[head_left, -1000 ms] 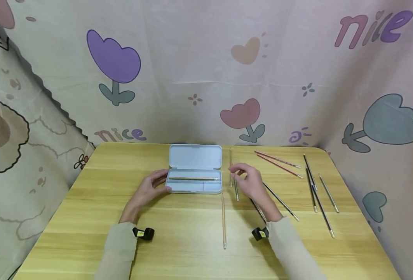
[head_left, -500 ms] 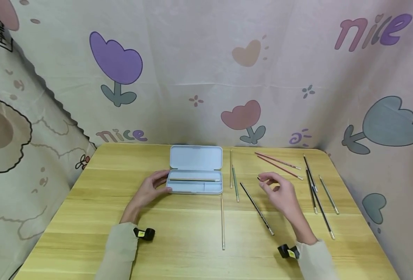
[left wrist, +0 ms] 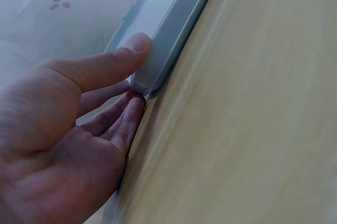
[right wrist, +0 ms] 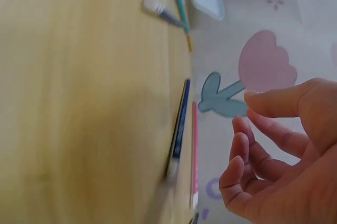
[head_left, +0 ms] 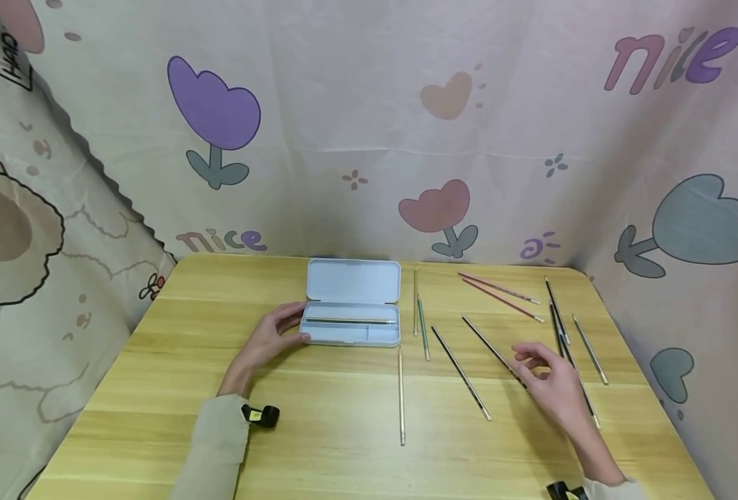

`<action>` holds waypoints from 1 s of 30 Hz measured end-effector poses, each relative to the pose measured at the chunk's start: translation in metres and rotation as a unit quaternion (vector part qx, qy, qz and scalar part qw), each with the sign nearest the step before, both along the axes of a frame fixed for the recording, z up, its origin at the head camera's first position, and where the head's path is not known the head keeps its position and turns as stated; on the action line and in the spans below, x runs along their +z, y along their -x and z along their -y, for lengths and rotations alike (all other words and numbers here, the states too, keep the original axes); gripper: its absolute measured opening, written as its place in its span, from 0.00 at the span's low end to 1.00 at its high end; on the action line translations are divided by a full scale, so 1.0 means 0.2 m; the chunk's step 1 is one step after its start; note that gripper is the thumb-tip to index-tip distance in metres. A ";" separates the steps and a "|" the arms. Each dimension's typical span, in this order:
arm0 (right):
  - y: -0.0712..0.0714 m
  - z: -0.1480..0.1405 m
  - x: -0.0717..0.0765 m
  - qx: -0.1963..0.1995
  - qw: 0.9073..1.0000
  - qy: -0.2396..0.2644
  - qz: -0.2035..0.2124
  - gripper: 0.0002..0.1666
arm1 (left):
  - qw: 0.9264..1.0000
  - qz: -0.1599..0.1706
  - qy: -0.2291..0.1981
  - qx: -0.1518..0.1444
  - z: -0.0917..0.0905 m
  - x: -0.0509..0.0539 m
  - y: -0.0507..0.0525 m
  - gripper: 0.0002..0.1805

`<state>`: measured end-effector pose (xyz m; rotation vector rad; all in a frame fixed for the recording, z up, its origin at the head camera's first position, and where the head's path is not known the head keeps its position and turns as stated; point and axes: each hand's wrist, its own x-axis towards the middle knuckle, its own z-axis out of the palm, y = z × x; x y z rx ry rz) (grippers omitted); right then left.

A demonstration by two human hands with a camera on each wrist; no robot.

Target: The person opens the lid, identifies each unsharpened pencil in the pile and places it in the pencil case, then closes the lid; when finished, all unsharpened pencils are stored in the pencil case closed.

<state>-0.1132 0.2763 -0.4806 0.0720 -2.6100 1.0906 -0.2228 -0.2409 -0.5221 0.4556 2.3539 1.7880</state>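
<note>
An open pale-blue pencil case lies on the table, its lid folded back. One or more dark pencils lie in its rear compartment. My left hand grips the case's left end; in the left wrist view the thumb of this hand presses on the edge of the case, with the fingertips at its end. To the right, my right hand is above the lower end of a dark pencil, fingers loosely bent. In the right wrist view this hand holds nothing, thumb near the index finger.
Just right of the case lie a green pencil and a light one. Another light pencil and a dark one lie nearer. Two pink-red pencils are at the back, several dark ones at the right.
My right hand has moved from beside the case rightward and nearer the front edge, uncovering the pencils beneath it. My left hand stays on the case.
</note>
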 end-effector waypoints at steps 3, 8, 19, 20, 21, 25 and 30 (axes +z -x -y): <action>-0.03 -0.05 -0.02 -0.001 1.000 -0.006 0.010 0.13 | 1.000 0.002 -0.003 0.000 0.00 0.00 0.00 0.40; -0.07 -0.11 -0.06 -0.008 0.999 -0.020 0.029 0.16 | 1.000 0.001 -0.003 -0.001 0.00 -0.01 0.00 0.40; -0.10 -0.14 -0.11 0.000 0.994 -0.041 0.098 0.15 | 1.000 0.003 -0.004 0.003 0.00 0.00 -0.01 0.40; -0.10 -0.14 -0.11 0.000 0.994 -0.047 0.100 0.14 | 1.000 0.003 -0.002 0.003 0.00 0.00 -0.01 0.40; -0.09 -0.14 -0.11 0.000 0.993 -0.053 0.103 0.13 | 1.000 0.003 -0.001 0.003 0.01 -0.01 -0.01 0.40; -0.08 -0.13 -0.10 -0.007 0.989 -0.078 0.122 0.08 | 1.000 0.004 0.003 0.005 0.01 -0.01 -0.01 0.40; -0.09 -0.15 -0.07 -0.010 0.987 -0.090 0.135 0.05 | 1.000 0.000 -0.001 0.004 -0.01 -0.01 0.00 0.39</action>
